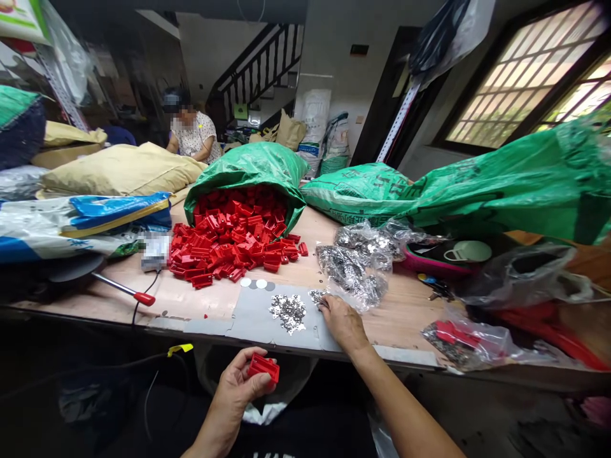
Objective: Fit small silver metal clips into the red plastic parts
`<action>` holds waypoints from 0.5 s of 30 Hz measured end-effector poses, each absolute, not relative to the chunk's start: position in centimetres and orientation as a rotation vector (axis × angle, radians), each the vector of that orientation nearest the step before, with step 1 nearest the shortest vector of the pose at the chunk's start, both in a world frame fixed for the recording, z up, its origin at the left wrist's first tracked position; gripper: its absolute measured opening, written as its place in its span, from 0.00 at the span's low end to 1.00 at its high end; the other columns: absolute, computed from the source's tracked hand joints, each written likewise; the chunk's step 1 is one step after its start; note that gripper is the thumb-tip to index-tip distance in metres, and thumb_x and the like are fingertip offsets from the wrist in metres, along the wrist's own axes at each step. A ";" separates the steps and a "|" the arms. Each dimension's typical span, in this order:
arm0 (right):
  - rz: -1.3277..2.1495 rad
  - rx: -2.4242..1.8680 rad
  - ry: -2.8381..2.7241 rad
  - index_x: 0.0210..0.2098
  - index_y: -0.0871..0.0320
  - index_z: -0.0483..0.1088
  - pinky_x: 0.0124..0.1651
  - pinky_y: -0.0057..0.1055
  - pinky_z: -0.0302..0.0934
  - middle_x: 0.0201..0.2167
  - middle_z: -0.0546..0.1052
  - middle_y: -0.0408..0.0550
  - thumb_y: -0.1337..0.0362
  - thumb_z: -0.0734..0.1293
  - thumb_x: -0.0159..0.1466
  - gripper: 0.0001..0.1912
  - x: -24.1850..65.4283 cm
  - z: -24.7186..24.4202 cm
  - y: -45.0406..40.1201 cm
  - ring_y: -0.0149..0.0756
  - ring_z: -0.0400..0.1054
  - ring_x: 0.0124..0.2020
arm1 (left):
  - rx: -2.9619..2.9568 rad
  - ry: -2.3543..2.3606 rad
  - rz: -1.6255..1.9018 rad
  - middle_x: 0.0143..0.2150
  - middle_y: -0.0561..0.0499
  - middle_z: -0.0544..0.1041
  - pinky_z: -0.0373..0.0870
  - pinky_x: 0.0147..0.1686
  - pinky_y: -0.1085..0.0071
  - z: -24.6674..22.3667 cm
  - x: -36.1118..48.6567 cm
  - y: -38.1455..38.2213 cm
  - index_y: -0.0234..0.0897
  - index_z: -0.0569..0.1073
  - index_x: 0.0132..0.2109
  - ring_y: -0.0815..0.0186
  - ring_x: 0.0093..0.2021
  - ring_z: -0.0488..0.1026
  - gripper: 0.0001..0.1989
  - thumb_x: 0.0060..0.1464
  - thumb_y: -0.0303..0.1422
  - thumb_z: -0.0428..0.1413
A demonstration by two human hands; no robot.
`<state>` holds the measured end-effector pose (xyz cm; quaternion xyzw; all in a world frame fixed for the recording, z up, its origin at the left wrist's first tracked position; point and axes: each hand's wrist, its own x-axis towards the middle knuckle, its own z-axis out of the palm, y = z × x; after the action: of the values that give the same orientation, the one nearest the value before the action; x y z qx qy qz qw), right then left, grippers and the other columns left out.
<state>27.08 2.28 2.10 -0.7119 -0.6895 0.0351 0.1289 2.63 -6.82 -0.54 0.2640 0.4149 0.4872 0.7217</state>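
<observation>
Two hands (233,385) (346,323) touch boxy red plastic (263,369) and shiny metal (316,296).

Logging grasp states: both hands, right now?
Left hand: closed on a red plastic piece.
Right hand: at small metal pieces, grip can't be told.

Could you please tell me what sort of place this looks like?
Probably a small workshop, perhaps in a house: a green sack spills red plastic parts onto a workbench, clear bags hold small metal pieces, and a staircase rises behind.
</observation>
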 end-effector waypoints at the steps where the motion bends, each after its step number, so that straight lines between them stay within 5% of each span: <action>1: 0.103 -2.070 -2.013 0.41 0.59 0.70 0.44 0.29 0.59 0.41 0.77 0.51 0.68 0.61 0.64 0.08 27.1 2.2 2.3 0.39 0.70 0.43 | 0.577 0.925 1.095 0.36 0.44 0.81 0.75 0.33 0.69 -0.7 2.7 -6.8 0.34 0.72 0.41 0.64 0.33 0.77 0.23 0.35 0.33 0.69; 15: 0.300 -2.058 -2.023 0.36 0.53 0.71 0.40 0.29 0.57 0.37 0.77 0.43 0.68 0.62 0.61 0.07 29.3 3.4 -1.8 0.37 0.70 0.40 | 0.630 0.905 1.110 0.40 0.44 0.81 0.75 0.37 0.70 -0.5 2.8 -6.8 0.35 0.72 0.44 0.64 0.37 0.77 0.22 0.40 0.33 0.67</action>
<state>29.32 -1.83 3.41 -0.7043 -0.6922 0.1026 0.1196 2.77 -6.80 -0.46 0.2837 0.4079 0.5002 0.7092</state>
